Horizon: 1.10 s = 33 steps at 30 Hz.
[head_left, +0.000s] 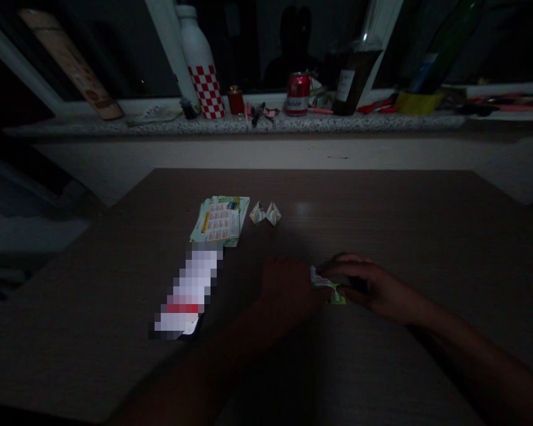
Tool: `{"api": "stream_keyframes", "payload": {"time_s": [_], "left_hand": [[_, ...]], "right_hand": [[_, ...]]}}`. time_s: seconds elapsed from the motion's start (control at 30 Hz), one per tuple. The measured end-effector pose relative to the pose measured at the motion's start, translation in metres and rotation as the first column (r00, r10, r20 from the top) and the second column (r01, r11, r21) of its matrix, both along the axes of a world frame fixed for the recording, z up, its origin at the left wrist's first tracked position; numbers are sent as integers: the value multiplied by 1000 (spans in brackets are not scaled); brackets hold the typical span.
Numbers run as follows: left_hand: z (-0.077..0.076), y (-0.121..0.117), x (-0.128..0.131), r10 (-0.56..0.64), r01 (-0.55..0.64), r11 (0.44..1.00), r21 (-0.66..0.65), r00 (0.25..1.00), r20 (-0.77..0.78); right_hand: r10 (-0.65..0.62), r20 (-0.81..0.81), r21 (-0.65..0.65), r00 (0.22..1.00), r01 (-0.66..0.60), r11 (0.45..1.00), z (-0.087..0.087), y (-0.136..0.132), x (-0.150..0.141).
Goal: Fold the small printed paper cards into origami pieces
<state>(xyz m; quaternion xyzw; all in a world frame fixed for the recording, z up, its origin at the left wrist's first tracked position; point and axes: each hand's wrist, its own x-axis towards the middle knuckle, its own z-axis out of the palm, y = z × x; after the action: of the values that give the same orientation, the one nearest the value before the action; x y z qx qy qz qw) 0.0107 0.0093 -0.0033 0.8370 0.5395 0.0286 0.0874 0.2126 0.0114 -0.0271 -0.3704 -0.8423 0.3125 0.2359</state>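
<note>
The scene is dim. My left hand [291, 287] and my right hand [368, 287] meet over a small folded piece of printed paper [326, 286] lying on the brown table [382, 219]. Both hands have their fingers closed on its edges, the left from the left side, the right from the right. Most of the paper is hidden by my fingers. Farther back lie two small folded paper shapes [265, 213] side by side, and left of them a stack of printed paper sheets [220, 220].
A blurred-out flat object [186, 294] lies left of my left arm. On the stone windowsill [359, 122] behind the table stand a red-and-white checked bottle [201, 62], a red can [298, 93], dark bottles [354, 80] and small clutter.
</note>
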Motion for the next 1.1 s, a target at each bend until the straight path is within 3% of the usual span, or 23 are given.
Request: {"api": "stream_keyframes", "payload": {"time_s": [0.23,0.63,0.93,1.1], "left_hand": [[11,5,-11,5,-9,993,-121,999,-34],[14,16,-47,58,-53,954,-295,998,8],[11,20,-58,27,3,938,-347,996,82],[13,19,-53,-8,46,959,-278,990,138]], "right_hand": [[-6,7,-5,1000,6,1000,-2,1,1],[-40,35,-26,999,41,999,-1,-1,1],[-35,30,-36,999,36,999,1,-2,0],[-61,44,7,997,61,998,0,-4,-2]]}}
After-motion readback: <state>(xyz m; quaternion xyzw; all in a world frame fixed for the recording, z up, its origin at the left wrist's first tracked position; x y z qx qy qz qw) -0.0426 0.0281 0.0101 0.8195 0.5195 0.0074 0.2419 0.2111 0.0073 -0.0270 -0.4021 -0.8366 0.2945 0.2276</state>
